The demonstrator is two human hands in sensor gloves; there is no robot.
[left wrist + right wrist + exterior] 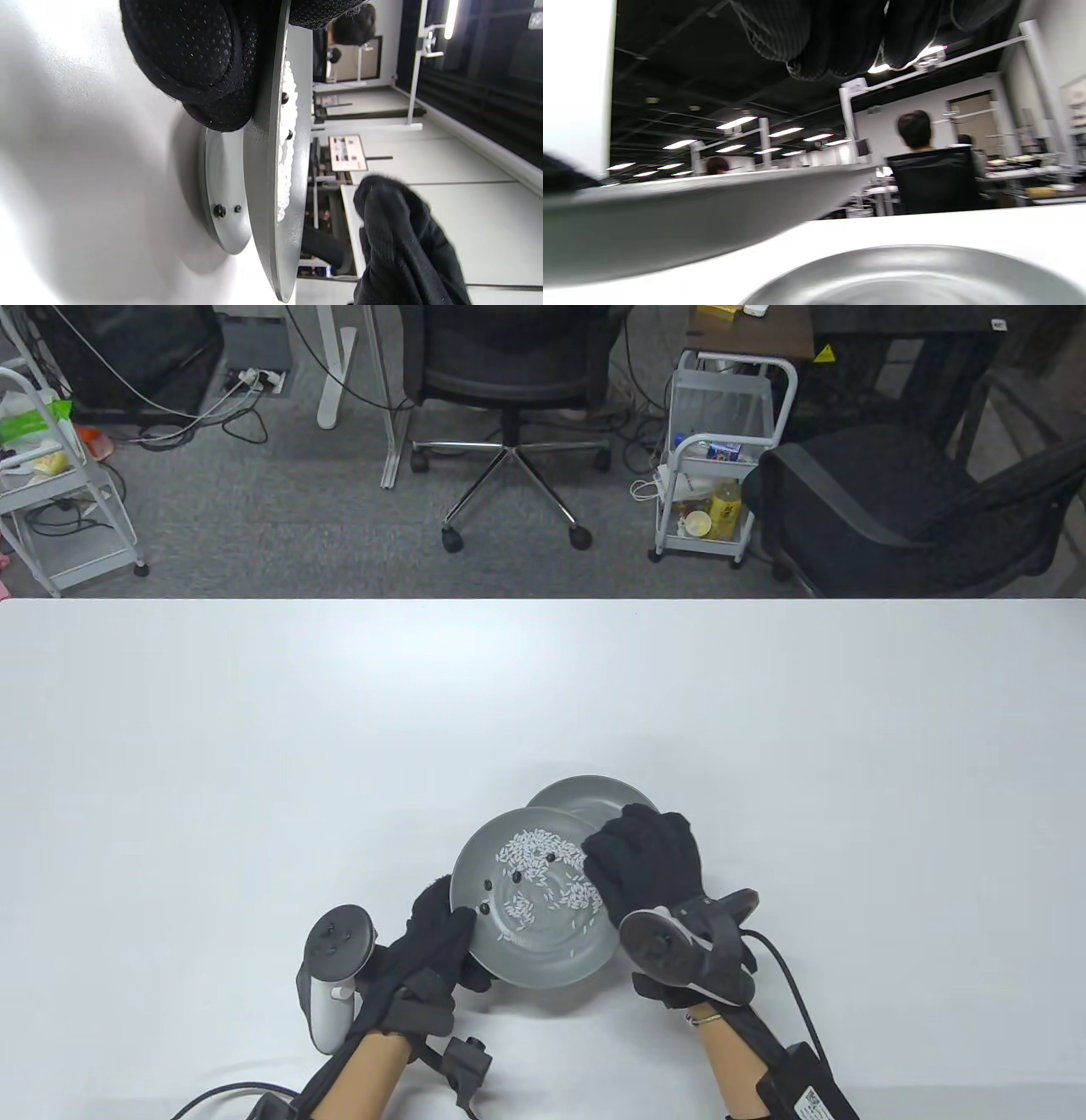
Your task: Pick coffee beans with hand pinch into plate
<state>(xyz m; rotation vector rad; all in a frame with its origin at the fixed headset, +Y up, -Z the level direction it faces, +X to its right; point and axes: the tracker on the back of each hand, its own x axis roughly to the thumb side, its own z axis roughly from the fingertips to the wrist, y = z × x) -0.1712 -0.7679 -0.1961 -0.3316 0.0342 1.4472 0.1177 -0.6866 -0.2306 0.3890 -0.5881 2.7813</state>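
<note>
My left hand [441, 933] grips the near left rim of a grey plate [543, 967] and holds it lifted and tilted above the table. White rice [543, 853] and a few dark coffee beans [487, 885] lie in it. A second grey plate [585, 797] sits on the table behind and partly under it; the left wrist view shows two coffee beans [219, 210] in that plate [225, 178]. My right hand [594, 848] hovers over the held plate's right edge with its fingers [818, 38] bunched together. Whether they pinch a bean is hidden.
The white table [254, 772] stretches wide around the plates. Its far edge lies well behind them, with office chairs and carts on the floor beyond. Cables trail from both wrists at the near edge.
</note>
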